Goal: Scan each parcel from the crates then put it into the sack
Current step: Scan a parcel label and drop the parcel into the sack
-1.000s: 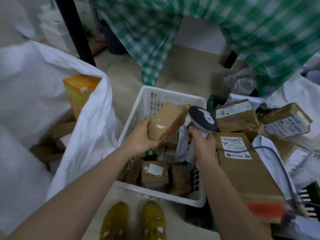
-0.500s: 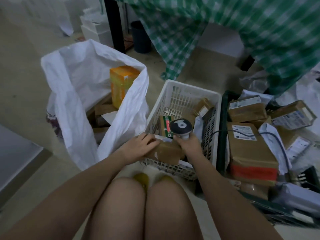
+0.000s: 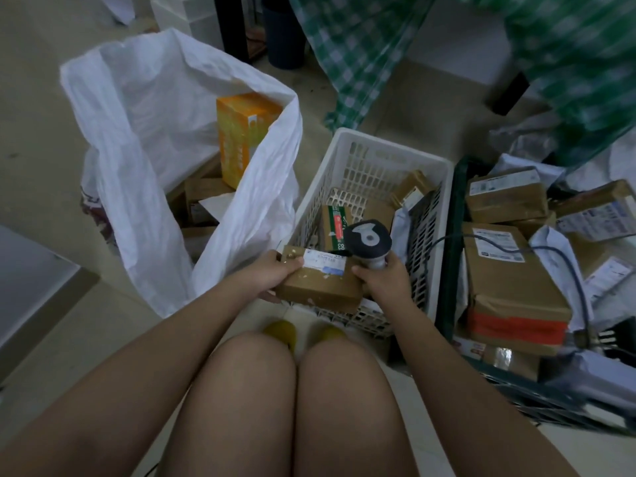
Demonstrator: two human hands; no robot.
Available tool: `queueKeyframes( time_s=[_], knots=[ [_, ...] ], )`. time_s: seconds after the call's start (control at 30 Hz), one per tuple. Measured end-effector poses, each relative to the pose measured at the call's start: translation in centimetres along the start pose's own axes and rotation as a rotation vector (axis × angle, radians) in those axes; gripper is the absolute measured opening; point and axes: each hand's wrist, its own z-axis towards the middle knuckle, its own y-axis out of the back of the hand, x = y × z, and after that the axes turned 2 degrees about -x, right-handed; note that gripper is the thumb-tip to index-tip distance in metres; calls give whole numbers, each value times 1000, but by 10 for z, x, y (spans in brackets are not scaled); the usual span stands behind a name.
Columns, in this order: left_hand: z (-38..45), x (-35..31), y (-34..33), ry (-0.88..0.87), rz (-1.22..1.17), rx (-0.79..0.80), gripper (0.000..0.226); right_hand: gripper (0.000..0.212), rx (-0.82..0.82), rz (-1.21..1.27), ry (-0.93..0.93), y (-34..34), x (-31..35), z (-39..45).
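Note:
My left hand (image 3: 272,275) grips a brown cardboard parcel (image 3: 320,290) by its left end, label side up, over the near edge of the white crate (image 3: 382,156). My right hand (image 3: 382,278) holds the handle of a grey barcode scanner (image 3: 367,239), whose head hangs just above the parcel's label; the fingers of that hand also touch the parcel's right end. The open white sack (image 3: 155,108) stands to the left with an orange box (image 3: 241,132) and several brown parcels inside. More parcels lie in the white crate.
A dark green crate (image 3: 447,256) at the right is heaped with brown parcels (image 3: 509,280), and the scanner's cable (image 3: 571,270) runs across them. A green checked cloth (image 3: 371,46) hangs behind. My knees and yellow shoes (image 3: 278,333) are below the crate. A grey surface (image 3: 27,287) is at left.
The parcel came down from over the crate to its near edge and turned label side up. The scanner followed it down. The view pulled back, showing my knees and the sack.

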Motion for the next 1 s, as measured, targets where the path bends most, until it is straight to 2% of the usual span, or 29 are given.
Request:
queueKeyframes(
  time_s=[0.1,0.2,0.37,0.43,0.53,0.63,0.73,0.83,1.0],
  knots=[
    [-2,2,2,-55,-230,-5,68,53,-78,101,-6,0,0,4],
    [-3,3,4,-157,-266,-13,88,51,-84,216,25,0,4,8],
    [-7,2,-1,-221,-240,-18,75,47,-66,234,69,7,10,6],
    [-6,2,-2,-222,-281,-47,76,33,-85,251,93,16,14,3],
    [-7,-3,-3,-232,-324,-63,74,9,-24,274,111,34,19,-7],
    [-9,-7,-5,-272,-314,-79,72,18,102,227,118,46,18,-19],
    [-12,-13,-5,-366,-220,-158,76,18,190,172,147,50,15,-26],
    [-11,-18,-2,-435,-164,-196,81,20,212,152,173,53,19,-27],
    [-6,-19,2,-418,-213,-219,82,29,182,186,168,56,16,-29]
  ],
)
